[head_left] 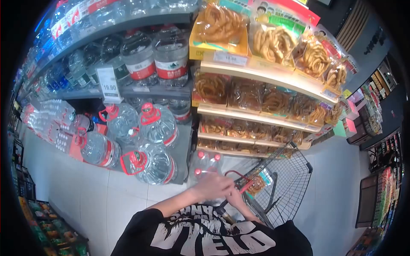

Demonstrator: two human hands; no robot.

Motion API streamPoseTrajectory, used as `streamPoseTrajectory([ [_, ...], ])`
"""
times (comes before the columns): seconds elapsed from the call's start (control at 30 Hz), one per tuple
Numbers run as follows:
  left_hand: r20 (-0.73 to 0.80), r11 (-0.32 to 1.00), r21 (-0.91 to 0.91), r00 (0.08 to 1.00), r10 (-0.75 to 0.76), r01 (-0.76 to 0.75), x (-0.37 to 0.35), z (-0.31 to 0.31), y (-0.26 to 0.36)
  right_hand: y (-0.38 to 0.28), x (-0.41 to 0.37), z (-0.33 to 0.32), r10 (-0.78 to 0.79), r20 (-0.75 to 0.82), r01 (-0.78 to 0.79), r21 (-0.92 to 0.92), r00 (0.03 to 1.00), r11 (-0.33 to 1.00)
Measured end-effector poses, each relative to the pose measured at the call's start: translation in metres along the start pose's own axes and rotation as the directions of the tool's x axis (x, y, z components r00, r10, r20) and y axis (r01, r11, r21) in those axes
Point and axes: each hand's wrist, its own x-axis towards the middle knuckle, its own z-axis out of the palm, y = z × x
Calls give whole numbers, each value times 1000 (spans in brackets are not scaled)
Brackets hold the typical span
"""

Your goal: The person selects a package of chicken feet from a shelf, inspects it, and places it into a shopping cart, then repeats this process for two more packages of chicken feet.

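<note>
Just in front of the black shirt with white lettering, my left hand (212,186) is closed, with its fingers bent together. My right hand (235,200) lies against it, lower and to the right. What they hold between them is too small to make out. Beyond the hands a red strap (245,186) runs by the handle side of a wire shopping cart (294,175). Inside the cart lies a clear packet of twisted brown snacks (257,183). Clear bottles with red caps (208,162) stand on the floor just past my left hand.
Large water jugs (156,164) with red handles stand at the left under shelves of bottled water (171,57). Shelves of packaged twisted snacks (273,45) rise ahead. Tiled floor (329,175) lies right of the cart, with more store racks (376,196) at the far right.
</note>
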Motion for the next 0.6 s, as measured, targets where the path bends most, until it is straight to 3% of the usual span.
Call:
streamPoseTrajectory([
  [0.07, -173, 995, 90, 985, -18, 34, 22, -47, -24, -30, 11, 10, 352, -228, -377, -75, 908, 923],
  [0.17, -387, 974, 221, 921, 43, 47, 50, -105, -46, -25, 20, 22, 376, -380, -467, -183, 845, 865],
  [0.23, -502, 964, 265, 854, 136, 3, 72, -142, -58, -33, 26, 24, 341, -443, -472, -226, 829, 852],
  [0.37, -614, 954, 294, 778, 135, 66, 123, -204, -82, -32, 19, 29, 259, -493, -435, -283, 830, 855],
  [0.43, -651, 974, 212, 754, 85, 73, 153, -225, -93, -35, 18, 31, 235, -462, -408, -322, 855, 854],
  [0.6, -604, 940, 339, 757, 249, -38, 226, -256, -111, -39, 20, 32, 250, -461, -430, -340, 851, 837],
])
